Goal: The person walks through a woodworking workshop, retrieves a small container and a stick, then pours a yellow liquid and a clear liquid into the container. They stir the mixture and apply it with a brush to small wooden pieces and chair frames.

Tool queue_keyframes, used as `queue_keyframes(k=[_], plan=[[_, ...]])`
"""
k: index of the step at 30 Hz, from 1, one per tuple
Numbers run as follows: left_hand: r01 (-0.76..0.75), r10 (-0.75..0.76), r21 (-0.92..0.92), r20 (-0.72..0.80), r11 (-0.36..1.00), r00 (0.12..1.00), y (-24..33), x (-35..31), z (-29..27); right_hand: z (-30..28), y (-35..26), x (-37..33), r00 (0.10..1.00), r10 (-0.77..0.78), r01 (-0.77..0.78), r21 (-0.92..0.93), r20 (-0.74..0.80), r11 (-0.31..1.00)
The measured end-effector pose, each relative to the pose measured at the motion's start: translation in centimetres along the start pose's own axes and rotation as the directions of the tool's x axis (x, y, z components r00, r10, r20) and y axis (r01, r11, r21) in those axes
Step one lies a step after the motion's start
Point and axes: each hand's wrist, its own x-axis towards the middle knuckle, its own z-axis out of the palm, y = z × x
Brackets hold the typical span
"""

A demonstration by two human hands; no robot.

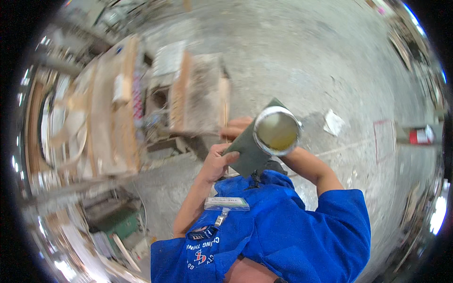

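My left hand (216,163) is closed on the near left edge of a dark grey-green flat board (241,152), its thumb lying on top. Over the board's right part stands a round can (277,132) with a whitish, smeared rim and a murky yellowish content. From the right, my forearm passes beneath the can and board. The blurred fingers of my right hand (237,126) come out past the board's far left edge, bearing it from below; the palm is hidden. Both hands are in front of my chest, above the floor.
A stack of wooden pieces (203,94) stands on the floor ahead to the left, beside a larger pile of tan boards (106,113). Crumpled white paper (334,122) lies on the concrete floor at the right. Farther right there is a red object (421,136). Green equipment (124,227) sits low at the left.
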Motion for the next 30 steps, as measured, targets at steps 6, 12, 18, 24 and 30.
queue_keyframes(k=[6, 12, 18, 24, 30], plan=[[0.043, -0.021, 0.25, -0.09, 0.967, 0.996, -0.5, 14.2, 10.7, -8.0, 18.7, -21.7, 0.039, 0.677, -0.582, 0.534, -0.735, 0.614], [-0.117, 0.205, 0.538, -0.107, 0.835, 0.973, -0.6, 24.4, 14.7, -22.5, 10.1, -25.5, 0.034, 0.523, 0.024, 0.524, -0.852, 0.852], [-0.194, 0.191, 0.525, 0.06, 0.829, 0.98, 0.7, 39.1, 19.0, -27.4, 21.7, -25.8, 0.282, 0.475, -0.423, 0.337, -0.833, 0.841], [-0.205, 0.177, 0.576, 0.105, 0.791, 0.979, 5.6, 54.7, 22.8, -35.9, 34.1, -25.3, 0.252, 0.612, -0.537, 0.418, -0.749, 0.733], [-0.26, 0.119, 0.713, 0.242, 0.651, 0.963, 9.7, 69.7, 25.6, -43.2, 45.7, -26.0, 0.104, 0.606, -0.379, 0.532, -0.789, 0.757]])
